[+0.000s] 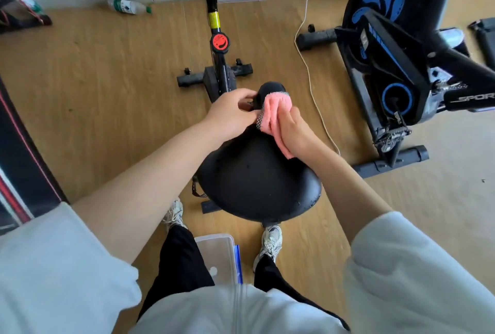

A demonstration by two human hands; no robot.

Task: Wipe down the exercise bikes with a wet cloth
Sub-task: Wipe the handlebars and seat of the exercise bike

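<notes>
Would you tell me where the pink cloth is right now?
Centre of the head view: the pink cloth lies on the black saddle's nose, pressed under the right hand.

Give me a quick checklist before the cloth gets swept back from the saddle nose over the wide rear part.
1. Cloth in hand: ok. The right hand presses the pink cloth onto the saddle near its nose.
2. Saddle steadied: ok. The left hand grips the nose from the other side.
3. Rear of saddle free of objects: ok, bare black surface.
4. Cloth wet enough: cannot tell.
5. White cord clear of the wiping path: ok, it lies on the floor beside the bike.
6. Footing: ok, though a clear plastic box sits between the shoes.
</notes>
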